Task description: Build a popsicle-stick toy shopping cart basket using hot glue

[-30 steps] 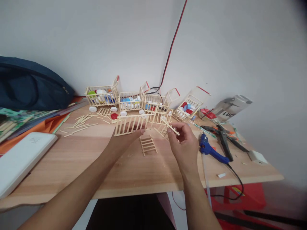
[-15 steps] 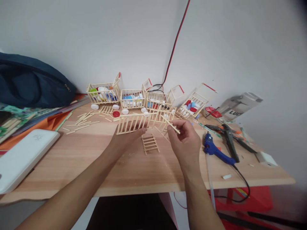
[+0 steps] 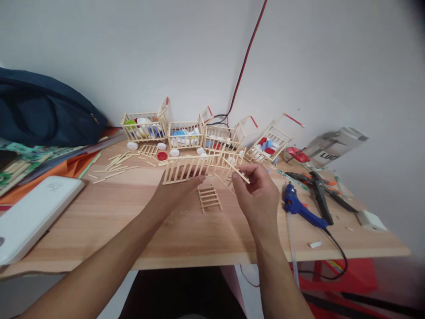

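My left hand is closed on a slatted wooden-stick frame, holding it tilted above the table. Its far parts overlap the carts behind, so their exact shape is hard to make out. Between thumb and fingers, my right hand pinches a small wooden-stick panel just right of that frame. Whether the two pieces touch, I cannot tell. A ladder-like stick panel lies flat on the table between my hands.
Miniature stick carts filled with bottle caps line the wall. Loose sticks lie at left, near a white power bank and a dark blue bag. A blue glue gun and pliers lie at right.
The view has shifted slightly, moving the background a little. Both hands keep their hold on the stick pieces, with almost no visible movement.
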### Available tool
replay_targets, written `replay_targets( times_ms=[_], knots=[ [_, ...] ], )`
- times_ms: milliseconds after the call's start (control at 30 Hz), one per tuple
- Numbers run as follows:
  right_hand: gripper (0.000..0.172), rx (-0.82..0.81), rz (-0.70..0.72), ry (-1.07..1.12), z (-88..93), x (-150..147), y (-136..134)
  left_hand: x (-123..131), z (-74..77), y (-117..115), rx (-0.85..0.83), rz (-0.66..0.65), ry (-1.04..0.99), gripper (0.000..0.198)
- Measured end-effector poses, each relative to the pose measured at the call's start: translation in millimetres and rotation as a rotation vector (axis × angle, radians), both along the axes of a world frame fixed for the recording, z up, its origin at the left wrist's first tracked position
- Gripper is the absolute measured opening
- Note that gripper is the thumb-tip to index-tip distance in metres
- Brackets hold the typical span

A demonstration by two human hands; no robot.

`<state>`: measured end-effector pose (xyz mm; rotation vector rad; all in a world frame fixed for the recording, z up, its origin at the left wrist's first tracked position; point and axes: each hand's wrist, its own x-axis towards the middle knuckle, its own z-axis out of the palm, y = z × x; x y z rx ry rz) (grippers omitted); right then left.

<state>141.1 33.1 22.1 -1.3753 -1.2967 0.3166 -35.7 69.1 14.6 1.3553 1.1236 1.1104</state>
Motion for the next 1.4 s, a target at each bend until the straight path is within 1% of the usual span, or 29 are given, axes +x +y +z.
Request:
replay_targets(
  times_ms=[167, 367, 500, 733, 933, 1200, 1400],
  knots=[
    [0.009, 0.000, -0.009, -0.016, 0.8, -1, 0, -2, -0.4, 1, -0.002, -0.024, -0.018, 0.027],
    [0.009, 0.003, -0.014, -0.033, 0.8, -1, 1, -3, -0.2, 0, -0.010, -0.023, -0.030, 0.031],
    [0.008, 0.000, -0.018, -0.049, 2.3, -1, 1, -3, -2.5, -1, -0.001, -0.018, -0.042, 0.030],
    [0.008, -0.007, -0.008, -0.023, 2.6, -1, 2, -4, -4.5, -2, 0.006, -0.036, -0.055, 0.030],
    [0.008, -0.006, 0.002, -0.022, 3.9, -1, 2, -3, -2.0, -2, 0.013, -0.028, -0.045, 0.030],
    [0.008, 0.011, -0.009, -0.044, 4.9, -2, 4, -5, 7.1, -6, 0.020, -0.049, -0.022, 0.023],
    [0.009, 0.002, -0.050, -0.104, 5.1, -3, 2, -4, 5.8, -4, 0.002, -0.037, -0.043, 0.026]
  ],
)
